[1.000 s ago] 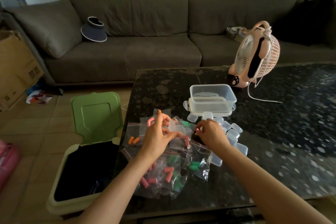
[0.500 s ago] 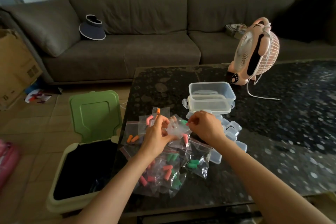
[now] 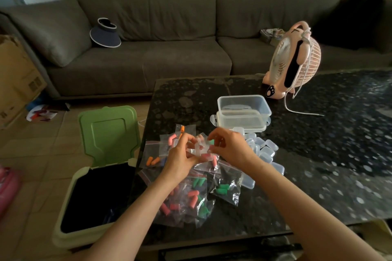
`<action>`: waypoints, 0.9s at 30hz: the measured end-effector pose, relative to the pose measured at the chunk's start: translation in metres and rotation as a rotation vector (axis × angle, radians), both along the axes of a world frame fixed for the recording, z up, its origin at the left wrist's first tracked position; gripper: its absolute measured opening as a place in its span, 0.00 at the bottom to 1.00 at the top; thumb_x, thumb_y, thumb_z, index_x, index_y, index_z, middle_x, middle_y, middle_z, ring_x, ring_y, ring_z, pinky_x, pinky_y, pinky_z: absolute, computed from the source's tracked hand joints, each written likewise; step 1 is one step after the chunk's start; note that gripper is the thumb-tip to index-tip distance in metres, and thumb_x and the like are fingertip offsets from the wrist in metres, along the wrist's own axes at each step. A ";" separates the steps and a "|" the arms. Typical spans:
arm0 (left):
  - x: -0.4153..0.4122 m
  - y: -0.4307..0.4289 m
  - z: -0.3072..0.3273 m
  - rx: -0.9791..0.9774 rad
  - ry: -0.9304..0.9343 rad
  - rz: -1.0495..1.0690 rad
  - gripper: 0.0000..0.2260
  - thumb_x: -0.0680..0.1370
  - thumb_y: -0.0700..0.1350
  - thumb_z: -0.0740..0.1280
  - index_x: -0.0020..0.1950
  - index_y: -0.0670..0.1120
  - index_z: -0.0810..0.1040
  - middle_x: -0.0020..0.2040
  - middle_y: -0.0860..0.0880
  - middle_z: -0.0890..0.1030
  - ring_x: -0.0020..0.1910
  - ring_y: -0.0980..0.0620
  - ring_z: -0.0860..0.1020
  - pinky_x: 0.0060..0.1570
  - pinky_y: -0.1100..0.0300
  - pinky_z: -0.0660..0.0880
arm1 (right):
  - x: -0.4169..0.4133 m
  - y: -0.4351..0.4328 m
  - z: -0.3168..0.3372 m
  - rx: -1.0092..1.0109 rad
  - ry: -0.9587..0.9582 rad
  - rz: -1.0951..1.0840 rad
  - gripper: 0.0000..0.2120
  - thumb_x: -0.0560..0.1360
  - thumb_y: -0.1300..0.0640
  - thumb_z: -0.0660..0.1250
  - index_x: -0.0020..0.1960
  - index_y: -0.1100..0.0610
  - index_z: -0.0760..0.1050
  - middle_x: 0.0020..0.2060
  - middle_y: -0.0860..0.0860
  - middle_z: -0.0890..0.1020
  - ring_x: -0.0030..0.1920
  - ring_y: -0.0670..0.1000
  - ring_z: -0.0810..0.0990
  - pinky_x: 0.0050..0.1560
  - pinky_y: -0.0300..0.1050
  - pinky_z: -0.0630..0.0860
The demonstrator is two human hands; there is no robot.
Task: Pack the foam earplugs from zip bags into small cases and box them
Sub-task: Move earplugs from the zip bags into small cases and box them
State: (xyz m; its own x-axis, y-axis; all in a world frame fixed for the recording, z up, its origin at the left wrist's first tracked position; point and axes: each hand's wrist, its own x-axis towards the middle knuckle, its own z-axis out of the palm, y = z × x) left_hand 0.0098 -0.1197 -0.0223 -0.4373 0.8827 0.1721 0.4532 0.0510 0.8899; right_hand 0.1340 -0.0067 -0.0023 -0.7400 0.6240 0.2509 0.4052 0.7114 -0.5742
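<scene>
A heap of clear zip bags (image 3: 191, 195) with pink, green and orange foam earplugs lies on the dark table (image 3: 318, 154). Above the heap, my left hand (image 3: 180, 154) and my right hand (image 3: 229, 146) meet on one small clear case (image 3: 199, 147), each pinching a side of it. Whether anything is inside the case cannot be told. Several more small clear cases (image 3: 265, 150) lie just right of my right hand. Behind them stands a clear plastic box (image 3: 244, 104) set on its lid.
A bin (image 3: 84, 201) with a raised green lid (image 3: 108, 133) stands open on the floor at the table's left edge. A pink desk fan (image 3: 294, 59) with a white cord sits at the table's back. A grey sofa lies beyond, a cardboard box at far left.
My right hand has moved left from the pile of small cases to meet my left hand, and both now hold the small clear case.
</scene>
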 end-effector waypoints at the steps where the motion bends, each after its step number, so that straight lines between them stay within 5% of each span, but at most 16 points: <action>1: 0.001 0.000 0.001 -0.003 -0.011 -0.004 0.22 0.64 0.50 0.75 0.52 0.48 0.68 0.49 0.57 0.76 0.47 0.56 0.80 0.42 0.71 0.76 | 0.000 0.001 0.001 -0.030 0.043 -0.012 0.08 0.71 0.62 0.72 0.49 0.58 0.78 0.38 0.46 0.76 0.36 0.43 0.73 0.39 0.31 0.72; 7: 0.003 0.001 0.002 -0.007 -0.012 -0.015 0.21 0.66 0.48 0.75 0.52 0.50 0.68 0.49 0.53 0.78 0.43 0.55 0.81 0.44 0.61 0.80 | -0.004 -0.004 -0.005 0.003 0.063 0.056 0.03 0.70 0.63 0.73 0.44 0.60 0.81 0.39 0.47 0.79 0.36 0.42 0.74 0.39 0.31 0.71; 10: 0.002 0.002 0.001 0.004 -0.011 -0.011 0.20 0.67 0.46 0.75 0.52 0.49 0.68 0.49 0.56 0.77 0.43 0.57 0.81 0.45 0.63 0.79 | -0.006 -0.004 -0.004 0.019 0.052 0.063 0.04 0.70 0.64 0.73 0.45 0.58 0.84 0.40 0.47 0.77 0.35 0.38 0.71 0.39 0.26 0.69; 15: 0.003 0.001 0.004 0.018 -0.040 -0.022 0.20 0.67 0.49 0.75 0.52 0.48 0.68 0.48 0.56 0.77 0.44 0.57 0.81 0.46 0.61 0.80 | -0.004 -0.003 -0.004 0.012 0.054 0.005 0.07 0.69 0.59 0.74 0.47 0.56 0.84 0.44 0.49 0.77 0.37 0.43 0.73 0.40 0.30 0.70; 18: 0.001 0.000 0.003 0.026 -0.047 -0.016 0.24 0.63 0.55 0.72 0.52 0.47 0.69 0.50 0.51 0.78 0.43 0.51 0.82 0.44 0.55 0.81 | -0.002 -0.003 0.004 -0.195 0.148 -0.104 0.09 0.73 0.56 0.70 0.52 0.59 0.81 0.44 0.50 0.81 0.37 0.43 0.77 0.42 0.33 0.77; 22: 0.002 0.002 0.002 0.074 0.066 0.002 0.16 0.70 0.45 0.74 0.52 0.47 0.71 0.49 0.52 0.76 0.43 0.54 0.81 0.40 0.64 0.79 | 0.001 -0.012 0.009 -0.773 0.118 -0.058 0.21 0.71 0.45 0.68 0.57 0.59 0.73 0.42 0.59 0.83 0.36 0.53 0.84 0.40 0.47 0.82; 27: 0.002 0.008 -0.001 0.108 0.185 0.011 0.16 0.70 0.44 0.73 0.55 0.43 0.74 0.52 0.51 0.73 0.49 0.51 0.78 0.46 0.60 0.79 | -0.002 -0.015 0.006 -0.740 0.177 -0.081 0.14 0.73 0.62 0.70 0.58 0.61 0.75 0.38 0.57 0.82 0.32 0.50 0.81 0.35 0.41 0.79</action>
State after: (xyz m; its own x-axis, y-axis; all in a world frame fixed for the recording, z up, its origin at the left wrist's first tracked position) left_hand 0.0123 -0.1122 -0.0232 -0.3987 0.8503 0.3437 0.6095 -0.0343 0.7920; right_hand 0.1323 -0.0220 0.0033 -0.6723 0.7263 -0.1432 0.2973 0.0878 -0.9507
